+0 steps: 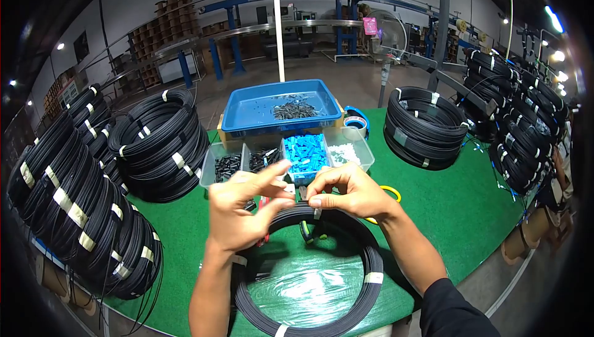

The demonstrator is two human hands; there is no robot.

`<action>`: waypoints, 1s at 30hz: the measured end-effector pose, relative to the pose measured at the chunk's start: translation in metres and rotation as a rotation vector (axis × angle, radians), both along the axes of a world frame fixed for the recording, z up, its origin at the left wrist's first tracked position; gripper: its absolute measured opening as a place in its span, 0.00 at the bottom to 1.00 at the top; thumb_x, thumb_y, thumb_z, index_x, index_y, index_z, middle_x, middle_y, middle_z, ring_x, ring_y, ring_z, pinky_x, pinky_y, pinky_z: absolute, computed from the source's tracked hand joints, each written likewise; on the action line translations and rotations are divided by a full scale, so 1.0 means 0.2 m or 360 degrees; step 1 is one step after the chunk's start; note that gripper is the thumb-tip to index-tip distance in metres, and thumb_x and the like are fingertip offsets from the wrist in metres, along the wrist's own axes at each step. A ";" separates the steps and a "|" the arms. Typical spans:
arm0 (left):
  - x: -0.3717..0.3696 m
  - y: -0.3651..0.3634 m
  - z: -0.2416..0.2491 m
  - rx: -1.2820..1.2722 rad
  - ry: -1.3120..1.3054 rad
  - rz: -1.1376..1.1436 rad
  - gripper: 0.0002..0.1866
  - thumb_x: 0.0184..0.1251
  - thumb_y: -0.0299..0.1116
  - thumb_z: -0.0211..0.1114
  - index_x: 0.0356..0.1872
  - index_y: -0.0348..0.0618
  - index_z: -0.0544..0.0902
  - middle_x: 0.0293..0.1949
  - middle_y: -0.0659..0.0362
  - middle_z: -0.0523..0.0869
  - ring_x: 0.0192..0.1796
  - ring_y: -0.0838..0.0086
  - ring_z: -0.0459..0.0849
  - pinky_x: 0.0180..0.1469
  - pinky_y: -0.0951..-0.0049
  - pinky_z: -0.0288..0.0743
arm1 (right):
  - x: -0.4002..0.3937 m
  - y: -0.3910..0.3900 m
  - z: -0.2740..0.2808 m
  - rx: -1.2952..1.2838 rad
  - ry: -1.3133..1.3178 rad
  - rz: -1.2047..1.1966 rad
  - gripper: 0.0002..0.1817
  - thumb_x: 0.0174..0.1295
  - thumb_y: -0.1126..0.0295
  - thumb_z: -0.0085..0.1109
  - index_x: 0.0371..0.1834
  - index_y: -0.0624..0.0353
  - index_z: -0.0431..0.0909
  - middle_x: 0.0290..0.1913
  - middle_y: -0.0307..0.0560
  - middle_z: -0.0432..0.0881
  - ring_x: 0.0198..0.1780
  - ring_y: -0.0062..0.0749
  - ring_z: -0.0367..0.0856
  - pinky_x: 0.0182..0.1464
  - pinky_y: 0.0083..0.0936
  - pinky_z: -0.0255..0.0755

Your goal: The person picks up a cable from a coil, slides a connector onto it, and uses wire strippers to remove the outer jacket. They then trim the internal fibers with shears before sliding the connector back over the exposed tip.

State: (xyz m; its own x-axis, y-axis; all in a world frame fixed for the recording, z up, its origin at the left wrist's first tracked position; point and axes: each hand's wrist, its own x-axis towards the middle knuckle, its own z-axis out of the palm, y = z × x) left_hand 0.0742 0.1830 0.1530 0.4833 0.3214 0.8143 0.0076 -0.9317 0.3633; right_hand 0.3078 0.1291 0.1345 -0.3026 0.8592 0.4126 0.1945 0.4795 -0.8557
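On my feed the black cable coil (372,251) lay flat, far rim just below the right hand (354,192), fingertips drawn together, contents unreadable, the left hand (237,211) alongside, thumb and forefinger parted.

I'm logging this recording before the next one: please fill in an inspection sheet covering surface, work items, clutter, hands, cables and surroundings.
Surface: green tabletop.
Work items: front cable coil, taped at intervals; clear bins with black pieces, blue pieces and white pieces; blue tray behind.
Clutter: yellow-green handled tool within the coil's ring.
Hands: left hand, thumb and index finger apart; right hand, fingertips at a small dark piece, grip unclear.
Cables: black coils on both sides; loose ends at left.
Surroundings: fan, blue metal frame.
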 end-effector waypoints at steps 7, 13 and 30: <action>-0.09 0.07 0.01 -0.0456 -0.0569 0.0049 0.32 0.48 0.20 0.76 0.60 0.33 0.79 0.35 0.55 0.89 0.43 0.73 0.86 0.56 0.69 0.77 | -0.05 -0.01 0.01 0.0081 0.0296 -0.0239 0.05 0.64 0.74 0.63 0.39 0.64 0.79 0.33 0.39 0.79 0.37 0.21 0.76 0.42 0.24 0.71; 0.06 0.05 -0.09 -0.0370 -0.0119 0.0104 0.19 0.46 0.23 0.77 0.44 0.39 0.89 0.37 0.53 0.90 0.42 0.70 0.88 0.49 0.71 0.79 | -0.13 -0.04 0.03 0.1063 -0.0284 -0.0839 0.08 0.54 0.71 0.70 0.35 0.60 0.84 0.32 0.42 0.74 0.39 0.33 0.72 0.42 0.31 0.66; 0.13 0.04 -0.15 0.0121 0.0079 0.0190 0.08 0.47 0.33 0.78 0.31 0.51 0.92 0.33 0.63 0.91 0.45 0.69 0.85 0.51 0.65 0.71 | -0.12 -0.12 0.07 0.0840 0.0421 -0.0655 0.05 0.53 0.75 0.73 0.34 0.60 0.89 0.31 0.38 0.72 0.38 0.25 0.70 0.41 0.22 0.65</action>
